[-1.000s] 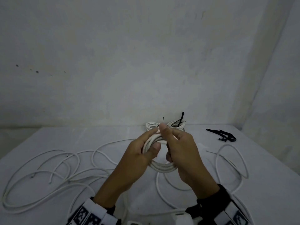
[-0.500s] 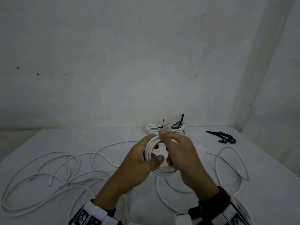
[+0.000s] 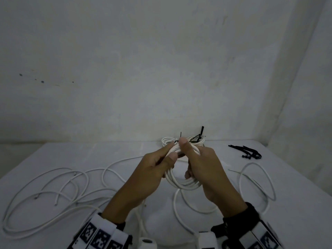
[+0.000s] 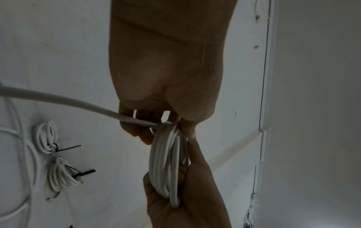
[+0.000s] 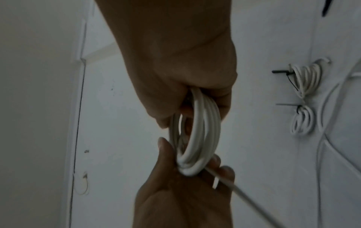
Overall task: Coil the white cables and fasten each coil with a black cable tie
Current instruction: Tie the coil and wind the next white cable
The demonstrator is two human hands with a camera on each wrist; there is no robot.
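Observation:
Both hands hold one white cable coil (image 3: 185,184) above the table, at the centre of the head view. My left hand (image 3: 158,164) pinches the coil's top left between thumb and fingers. My right hand (image 3: 199,159) grips its right side, with the forefinger pointing up over the top. In the left wrist view the coil (image 4: 166,166) hangs between the two hands, and its free tail (image 4: 58,98) runs off to the left. In the right wrist view the coil (image 5: 199,131) shows several turns. No tie is on this coil.
Two finished coils (image 3: 168,141) (image 3: 197,140) with black ties lie at the table's back edge by the wall. A bundle of black cable ties (image 3: 248,152) lies at the back right. Loose white cables (image 3: 53,191) sprawl on the left, and another loop (image 3: 256,180) lies on the right.
Both hands keep hold of the coil. My left thumb has slid up towards the coil's top, closer to the right forefinger, and the hands have shifted slightly away from me.

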